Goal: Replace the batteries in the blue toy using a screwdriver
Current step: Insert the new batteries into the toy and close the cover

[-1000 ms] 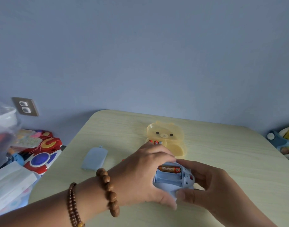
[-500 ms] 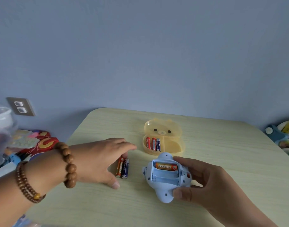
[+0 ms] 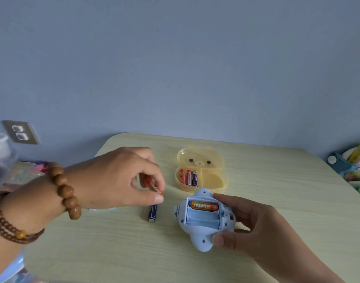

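Pinching an orange cylindrical battery (image 3: 153, 186) with left hand (image 3: 114, 176), holding pale-blue plastic toy (image 3: 201, 241) beside that pinch with right hand (image 3: 256, 227), two bays (image 3: 202, 219) empty.

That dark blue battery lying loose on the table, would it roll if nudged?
Probably: the blue battery is a smooth cylinder lying on its side on the flat table, so a sideways nudge would likely roll it. Pushed lengthwise, it should just slide. It looks rigid and small, likely easy to pinch, as the left hand pinches the orange battery.
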Demonstrator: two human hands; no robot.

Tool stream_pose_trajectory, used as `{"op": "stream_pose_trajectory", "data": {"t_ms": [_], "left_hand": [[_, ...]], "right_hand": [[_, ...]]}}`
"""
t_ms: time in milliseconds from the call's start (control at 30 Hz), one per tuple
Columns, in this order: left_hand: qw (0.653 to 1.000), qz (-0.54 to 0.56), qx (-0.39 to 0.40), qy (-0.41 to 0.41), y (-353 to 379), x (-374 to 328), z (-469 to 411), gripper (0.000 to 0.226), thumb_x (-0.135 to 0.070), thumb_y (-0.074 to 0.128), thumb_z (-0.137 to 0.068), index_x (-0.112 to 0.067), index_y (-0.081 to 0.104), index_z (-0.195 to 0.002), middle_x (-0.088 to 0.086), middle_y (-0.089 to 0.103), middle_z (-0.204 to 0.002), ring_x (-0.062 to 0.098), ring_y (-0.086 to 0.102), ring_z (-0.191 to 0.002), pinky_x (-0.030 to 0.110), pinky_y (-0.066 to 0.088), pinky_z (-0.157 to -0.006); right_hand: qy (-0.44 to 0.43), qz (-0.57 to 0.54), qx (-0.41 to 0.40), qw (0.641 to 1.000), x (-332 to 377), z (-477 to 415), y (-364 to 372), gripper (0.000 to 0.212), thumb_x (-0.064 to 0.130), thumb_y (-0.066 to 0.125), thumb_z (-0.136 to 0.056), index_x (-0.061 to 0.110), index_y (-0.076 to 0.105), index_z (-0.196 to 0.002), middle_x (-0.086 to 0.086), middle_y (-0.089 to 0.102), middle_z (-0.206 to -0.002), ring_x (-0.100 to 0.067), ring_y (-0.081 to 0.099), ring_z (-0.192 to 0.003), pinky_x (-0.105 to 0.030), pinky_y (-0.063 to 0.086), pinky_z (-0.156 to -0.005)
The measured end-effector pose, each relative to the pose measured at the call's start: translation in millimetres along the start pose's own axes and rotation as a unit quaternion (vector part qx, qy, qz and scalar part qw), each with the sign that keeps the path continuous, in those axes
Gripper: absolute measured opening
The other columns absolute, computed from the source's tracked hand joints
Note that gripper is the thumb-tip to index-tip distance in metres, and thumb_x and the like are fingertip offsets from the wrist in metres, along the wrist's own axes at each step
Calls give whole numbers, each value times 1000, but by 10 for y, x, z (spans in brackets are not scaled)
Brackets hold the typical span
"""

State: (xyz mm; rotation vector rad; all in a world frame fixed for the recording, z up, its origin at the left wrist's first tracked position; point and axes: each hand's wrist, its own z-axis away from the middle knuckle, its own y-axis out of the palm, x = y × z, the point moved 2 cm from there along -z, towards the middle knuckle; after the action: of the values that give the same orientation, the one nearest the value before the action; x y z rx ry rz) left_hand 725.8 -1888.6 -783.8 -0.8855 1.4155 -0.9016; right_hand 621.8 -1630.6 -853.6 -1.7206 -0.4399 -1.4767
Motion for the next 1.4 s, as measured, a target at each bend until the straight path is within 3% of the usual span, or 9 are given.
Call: {"op": "stream_pose_trajectory", "data": {"t_ms": [167,333,533,667,767,900,1200,1400], "left_hand": [[990,8,-99,99,323,-323,-168,15,-43,77,-82,-29,72,-88,-13,57,-86,1,53,-70,8,36,-65],[987,-55,-131,74,529,-481,-218,29,-59,68,-82,-33,68,-97,-13,58,-92,7,52,-77,26,46,-69],[987,-79,-129,59,622,-583,-247,35,-63,70,-77,-36,69,-99,-15,48,-90,-2,35,-84,24,41,-67],[987,-73,-128,70,663,-601,-300,30,-54,79,-72,-33,67,-89,-16,46,-79,0,38,-78,15,29,-59],[989,-56,-120,67,651,-582,-332,32,-48,84,-69,-31,61,-82,-17,47,-75,1,43,-72,14,31,-60],[988,-50,-127,70,674,-553,-325,29,-53,81,-70,-31,67,-82,-19,43,-75,-13,40,-69,12,26,-56],[980,10,-179,87,759,-522,-317,32,-50,85,-64,-25,66,-70,-10,55,-71,4,49,-69,33,50,-56],[985,79,-144,61,669,-508,-316,32,-53,85,-66,-25,74,-77,-11,60,-75,3,60,-70,12,40,-58]], "right_hand": [[11,6,-1,1000,-12,-7,6,65,9,91,-62,32,70,-118,9,79,-104,-6,73,-101,-17,56,-81],[16,14,-7,1000,-20,-3,0,66,8,92,-62,32,68,-119,9,79,-101,-6,74,-98,-14,55,-79],[13,20,-16,1000,-1,-6,13,64,6,91,-62,37,70,-114,10,80,-97,-5,74,-95,-13,56,-77],[18,13,-16,1000,-13,-1,18,65,6,91,-63,35,69,-118,8,80,-99,-8,75,-96,-20,58,-82],[22,4,-15,1000,-17,-7,17,65,6,90,-64,34,69,-119,7,80,-100,-9,75,-96,-26,59,-86],[21,-3,-13,1000,-25,-7,11,64,3,89,-65,35,70,-117,7,80,-100,-10,75,-97,-25,59,-85],[29,-12,-22,999,-41,1,21,65,2,89,-65,35,69,-118,7,79,-102,-11,74,-98,-32,58,-88],[28,-8,-20,999,-32,1,13,63,3,89,-64,37,70,-113,10,80,-98,-7,75,-96,-18,57,-80]]}}
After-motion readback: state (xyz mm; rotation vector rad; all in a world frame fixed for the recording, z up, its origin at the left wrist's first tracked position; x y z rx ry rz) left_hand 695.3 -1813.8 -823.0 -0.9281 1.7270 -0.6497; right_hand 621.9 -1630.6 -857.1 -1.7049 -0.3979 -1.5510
